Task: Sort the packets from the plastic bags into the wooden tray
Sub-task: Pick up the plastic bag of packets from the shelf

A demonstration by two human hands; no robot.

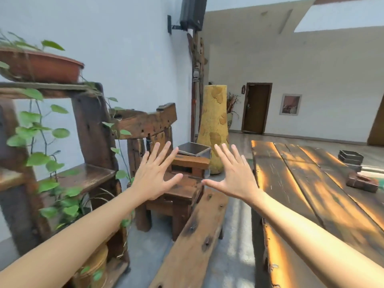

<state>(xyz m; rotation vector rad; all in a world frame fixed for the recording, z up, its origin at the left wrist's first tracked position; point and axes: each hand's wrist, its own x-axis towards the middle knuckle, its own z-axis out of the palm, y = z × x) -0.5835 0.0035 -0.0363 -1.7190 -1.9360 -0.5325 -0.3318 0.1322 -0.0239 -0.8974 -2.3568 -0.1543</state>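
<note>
Closest to the camera are two bare forearms reaching forward, one from each bottom corner. The left hand (pixel 154 171) and right hand (pixel 232 173) are both held up in the air with backs toward the camera, fingers straight and spread wide, thumbs pointing at each other with a gap between. Neither one is holding or touching anything.

Under the right arm is a long dark plank table (pixel 311 194) with orange sun patches across it. Way out near its far right edge sit a stack of dark square trays (pixel 351 158) and a small reddish wooden block (pixel 362 182) with a round hollow. Between the arms a rough wooden bench (pixel 193 244) runs away from the camera, and behind the hands there's a chunky wooden chair (pixel 172 179) with a dark box (pixel 193 149) and wooden boxes piled on it.

On the left is a heavy timber shelf (pixel 89 129) with a trailing green vine (pixel 31 129) and a red-brown planter (pixel 41 67) on top. Further back stand a tall yellow vase (pixel 214 127), a wall speaker (pixel 192 12), a brown door (pixel 256 108) and a framed picture (pixel 290 104).

Can't make out any packets, plastic bags or the wooden tray for sure in this view.
</note>
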